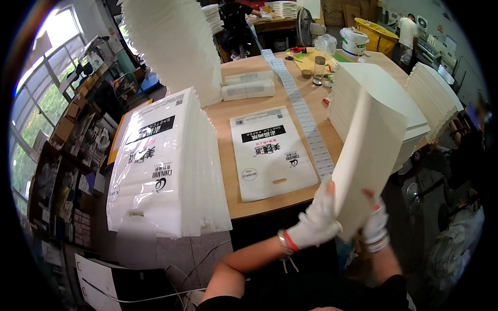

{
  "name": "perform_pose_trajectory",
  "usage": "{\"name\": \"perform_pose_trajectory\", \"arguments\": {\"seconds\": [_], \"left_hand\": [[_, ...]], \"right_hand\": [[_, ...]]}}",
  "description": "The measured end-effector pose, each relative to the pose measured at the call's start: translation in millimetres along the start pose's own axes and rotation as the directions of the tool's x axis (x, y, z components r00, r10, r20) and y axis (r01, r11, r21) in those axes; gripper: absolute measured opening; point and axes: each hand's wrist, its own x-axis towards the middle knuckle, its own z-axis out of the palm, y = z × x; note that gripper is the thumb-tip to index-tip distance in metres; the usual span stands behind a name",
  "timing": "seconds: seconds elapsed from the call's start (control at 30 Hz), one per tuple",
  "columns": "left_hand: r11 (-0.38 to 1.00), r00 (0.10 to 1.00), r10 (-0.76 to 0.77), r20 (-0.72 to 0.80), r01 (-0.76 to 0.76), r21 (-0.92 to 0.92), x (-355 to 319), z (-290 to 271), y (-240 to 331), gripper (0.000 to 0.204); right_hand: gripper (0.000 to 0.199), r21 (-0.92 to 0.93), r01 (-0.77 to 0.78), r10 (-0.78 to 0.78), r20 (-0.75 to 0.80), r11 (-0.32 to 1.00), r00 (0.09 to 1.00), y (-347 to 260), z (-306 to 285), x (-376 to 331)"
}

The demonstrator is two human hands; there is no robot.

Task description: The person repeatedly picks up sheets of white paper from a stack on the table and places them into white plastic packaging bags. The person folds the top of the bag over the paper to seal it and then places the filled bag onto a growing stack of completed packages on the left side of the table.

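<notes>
Both my hands wear white gloves with bare fingertips. Between them stands a thick sheaf of off-white paper (371,150), held upright and tilted at the table's right front edge. My left hand (317,220) grips its lower left side, thumb up along the paper. My right hand (375,223), a little blurred, closes on its lower right side. Left of the sheaf a printed white plastic bag (272,155) with a handle slot lies flat on the table. Farther left is a tall pile of the same kind of filled, glossy bags (150,160).
Stacks of white paper (376,98) stand on the table's right, with another paper stack (433,98) beyond. A very tall paper pile (174,46) rises at the far left, near two wrapped rolls (249,89). A label strip (298,103) crosses the table (233,205). A glass (318,70) and white bucket (354,41) stand behind.
</notes>
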Motion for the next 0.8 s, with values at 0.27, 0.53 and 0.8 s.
{"name": "perform_pose_trajectory", "arguments": {"seconds": [0.27,0.53,0.8], "left_hand": [[0.952,0.969,-0.246,-0.032,0.248,0.182,-1.9,-14.8,-138.2,0.040],[0.773,0.734,-0.624,0.270,0.530,0.348,50.6,-67.3,-247.3,0.029],[0.829,0.775,-0.550,0.312,0.550,0.096,137.5,-109.4,-269.9,0.034]], "right_hand": [[0.025,-0.586,0.260,-0.360,-0.057,0.767,0.931,66.2,1.5,21.1],[0.024,-0.880,0.270,-0.118,0.243,0.391,0.963,25.9,-5.0,3.0],[0.046,-0.994,0.032,0.617,0.089,0.103,0.781,46.8,39.6,42.2]]}}
